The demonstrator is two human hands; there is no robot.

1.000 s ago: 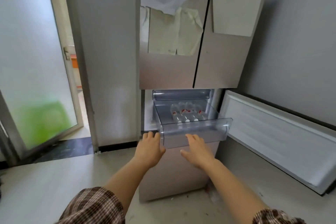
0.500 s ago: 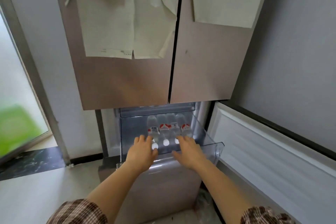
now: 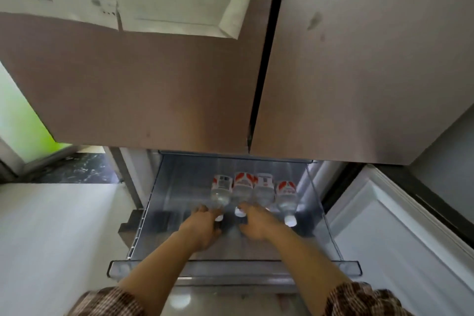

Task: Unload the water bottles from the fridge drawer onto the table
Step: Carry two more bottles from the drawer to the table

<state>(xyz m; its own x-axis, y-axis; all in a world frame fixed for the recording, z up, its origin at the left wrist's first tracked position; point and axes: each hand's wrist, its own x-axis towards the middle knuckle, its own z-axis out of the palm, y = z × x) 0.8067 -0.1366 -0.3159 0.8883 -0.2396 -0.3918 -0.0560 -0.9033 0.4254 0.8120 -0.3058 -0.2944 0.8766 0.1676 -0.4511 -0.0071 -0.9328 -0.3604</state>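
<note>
Four bottles lie side by side in the open drawer, caps toward the person.
The left hand is at the leftmost neck, but I cannot tell if its grip has closed. The right hand lies wide over the third neck. Each should wrap its neck fully, then lift clear of the drawer's front rim.

Home kitchen: fridge w/ pull-out drawer, tiled floor.

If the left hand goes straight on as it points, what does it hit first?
Likely the leftmost bottle: the left hand points at its neck, fingertips right beside it. Whether they touch is unclear.
</note>
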